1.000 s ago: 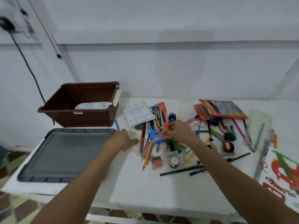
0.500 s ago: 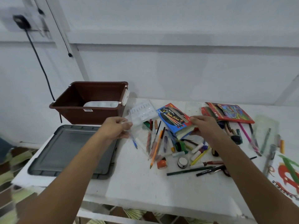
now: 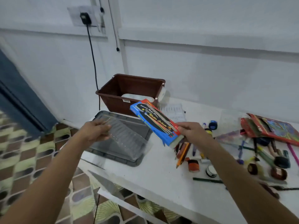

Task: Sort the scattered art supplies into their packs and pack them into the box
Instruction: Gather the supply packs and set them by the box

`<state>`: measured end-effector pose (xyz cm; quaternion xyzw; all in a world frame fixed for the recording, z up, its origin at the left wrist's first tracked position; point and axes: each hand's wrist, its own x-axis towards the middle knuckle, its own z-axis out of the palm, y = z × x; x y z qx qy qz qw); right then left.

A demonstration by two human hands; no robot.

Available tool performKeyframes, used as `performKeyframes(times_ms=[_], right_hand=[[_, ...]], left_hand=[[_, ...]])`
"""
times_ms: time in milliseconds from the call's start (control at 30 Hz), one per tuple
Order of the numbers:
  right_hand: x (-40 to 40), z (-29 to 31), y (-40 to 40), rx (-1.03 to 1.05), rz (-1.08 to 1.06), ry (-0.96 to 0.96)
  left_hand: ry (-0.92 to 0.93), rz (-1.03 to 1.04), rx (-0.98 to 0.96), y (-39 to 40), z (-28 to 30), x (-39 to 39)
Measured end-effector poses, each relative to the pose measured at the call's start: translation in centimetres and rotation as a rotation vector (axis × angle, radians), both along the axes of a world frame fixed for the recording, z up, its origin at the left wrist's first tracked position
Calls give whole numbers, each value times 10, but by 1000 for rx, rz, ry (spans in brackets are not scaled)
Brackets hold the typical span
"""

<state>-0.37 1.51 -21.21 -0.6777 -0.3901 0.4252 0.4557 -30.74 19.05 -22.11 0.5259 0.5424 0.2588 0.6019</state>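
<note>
Here the blue pack of water colours is in the air, between the brown box and the scattered supplies on the table. The right hand pinches it at its lower end, thumb on the printed face. It is thin cardboard, so I judge it light and a little soft; a hard squeeze in the middle could bend it. Holding near the end or by the long edges seems safer. The left hand grips a clear plastic tray by its upper corner, over the grey lid. This tray looks very light, flexible and slippery; probably it slides into the pack. A red pack lies open at the right.
</note>
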Motion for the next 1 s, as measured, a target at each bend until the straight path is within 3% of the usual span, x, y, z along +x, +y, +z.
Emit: performKeyframes(times_ms=[100,167,400,567,667,800,1000], right_hand=[[-7,-18,9,0,23,-47],[-54,-34,51,-25,175,-114],[-69,-53,101,-83,112,-301],[-85,-54,136,-11,111,-471],[-92,-55,138,27,111,-541],[-96,-62,135,67,268,-635],[-97,-61,136,-1,424,-636]], left_hand=[[74,75,-29,8,-13,-17],[96,249,-31,6,-19,-83],[252,307,20,1,-40,-71],[760,147,243,0,-33,-70],[794,107,265,2,-36,-70],[801,40,271,-1,-38,-68],[917,21,346,4,-41,-61]])
